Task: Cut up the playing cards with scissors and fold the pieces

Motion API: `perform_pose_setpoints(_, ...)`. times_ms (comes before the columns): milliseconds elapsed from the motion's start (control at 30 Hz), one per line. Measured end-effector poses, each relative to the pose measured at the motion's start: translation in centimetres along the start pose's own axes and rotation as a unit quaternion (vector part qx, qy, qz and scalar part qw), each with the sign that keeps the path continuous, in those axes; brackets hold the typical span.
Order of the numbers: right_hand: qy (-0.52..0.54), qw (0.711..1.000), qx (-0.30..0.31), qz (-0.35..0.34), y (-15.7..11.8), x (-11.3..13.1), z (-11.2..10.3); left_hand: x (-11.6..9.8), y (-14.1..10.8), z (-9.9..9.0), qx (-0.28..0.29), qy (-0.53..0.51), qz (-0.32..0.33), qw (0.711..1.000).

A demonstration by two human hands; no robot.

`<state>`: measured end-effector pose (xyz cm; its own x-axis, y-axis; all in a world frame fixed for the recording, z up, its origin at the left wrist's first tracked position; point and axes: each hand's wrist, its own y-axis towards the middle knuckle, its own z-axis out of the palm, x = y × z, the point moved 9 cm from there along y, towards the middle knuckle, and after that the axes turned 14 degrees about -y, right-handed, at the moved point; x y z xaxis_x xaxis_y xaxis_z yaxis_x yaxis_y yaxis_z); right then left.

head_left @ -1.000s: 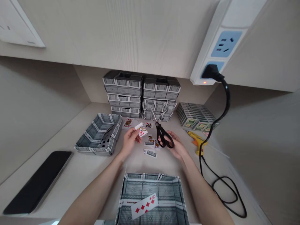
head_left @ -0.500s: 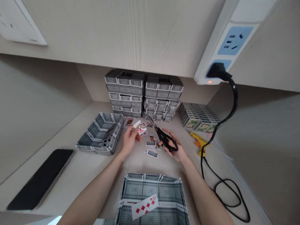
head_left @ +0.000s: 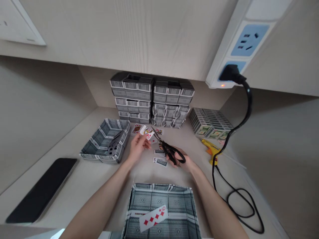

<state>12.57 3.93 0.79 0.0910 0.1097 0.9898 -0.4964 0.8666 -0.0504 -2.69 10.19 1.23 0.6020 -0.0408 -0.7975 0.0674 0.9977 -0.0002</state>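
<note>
Between the thumb and fingers of my left hand is a playing card with red hearts and a face figure. My right hand has its fingers in the handles of black scissors, whose parted blades point up and left, with the tips close to the card's right edge. Under and around the hands lie cut card pieces, among them a K piece and a face card. Nearest me, a box made of cards holds a six of diamonds.
An open card box with loose cards stands left, beside a black phone. Behind are stacked card boxes and card decks. A yellow glue gun with a black cable lies right, below a power strip.
My right hand and the scissors have moved left and slightly down, bringing the blades beside the card. My left hand has shifted slightly left with the card.
</note>
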Motion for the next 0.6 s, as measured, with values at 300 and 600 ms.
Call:
perform_pose_setpoints(300,0.01,0.998,0.057,0.004,-0.2,0.1,1.2,0.4,0.0,-0.5,-0.033,0.027,-0.009,0.999)
perform_pose_setpoints(600,0.001,0.997,0.068,0.026,-0.3,-0.2,1.7,0.2,-0.2,-0.2,-0.04,0.069,-0.007,0.997)
